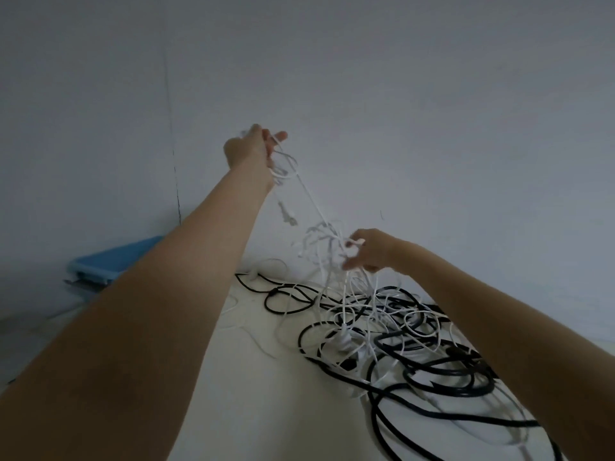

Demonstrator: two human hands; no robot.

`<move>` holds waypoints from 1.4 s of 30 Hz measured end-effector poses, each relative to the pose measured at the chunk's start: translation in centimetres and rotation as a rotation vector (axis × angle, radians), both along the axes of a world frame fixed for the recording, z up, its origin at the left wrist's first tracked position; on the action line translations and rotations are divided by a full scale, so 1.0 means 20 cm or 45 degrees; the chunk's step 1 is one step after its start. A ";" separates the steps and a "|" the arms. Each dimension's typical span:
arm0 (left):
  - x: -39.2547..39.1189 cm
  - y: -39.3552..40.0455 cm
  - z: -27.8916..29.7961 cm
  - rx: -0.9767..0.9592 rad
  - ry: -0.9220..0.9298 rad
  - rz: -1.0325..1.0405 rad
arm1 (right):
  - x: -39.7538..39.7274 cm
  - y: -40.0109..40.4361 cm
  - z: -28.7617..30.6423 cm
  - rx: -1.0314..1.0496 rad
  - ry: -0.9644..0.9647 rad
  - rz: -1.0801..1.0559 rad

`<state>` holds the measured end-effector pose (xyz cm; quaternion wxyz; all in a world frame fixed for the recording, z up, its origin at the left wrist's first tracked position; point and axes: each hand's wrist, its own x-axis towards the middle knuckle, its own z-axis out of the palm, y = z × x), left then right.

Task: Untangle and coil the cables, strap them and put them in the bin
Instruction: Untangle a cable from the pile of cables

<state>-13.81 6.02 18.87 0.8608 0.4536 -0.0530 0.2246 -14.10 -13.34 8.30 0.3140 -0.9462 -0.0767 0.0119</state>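
Note:
My left hand is raised high against the wall and grips loops of a white cable. The cable runs taut down and right to my right hand, which pinches a knot of white strands. A white plug end dangles below the left hand. Beneath the right hand a tangled pile of black and white cables lies on the white table. White strands rise from the pile to the right hand.
A blue bin stands at the far left, partly hidden behind my left forearm. A pale wall closes the back of the table. A thick black cable trails toward the front right edge.

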 end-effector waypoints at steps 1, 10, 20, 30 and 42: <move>-0.01 0.04 0.01 -0.055 0.001 0.041 | 0.00 -0.04 -0.02 -0.159 -0.049 -0.087; 0.01 0.10 -0.01 0.311 0.245 0.134 | 0.00 -0.01 0.37 0.101 -0.594 -0.239; -0.09 0.07 0.04 0.235 0.106 -0.075 | 0.01 0.29 0.07 0.145 0.071 0.181; -0.12 0.16 0.06 0.132 0.174 0.052 | 0.03 0.37 0.01 0.347 -0.329 0.151; -0.17 0.20 0.11 -0.221 -0.119 0.508 | 0.10 -0.03 -0.04 1.110 -0.105 -0.672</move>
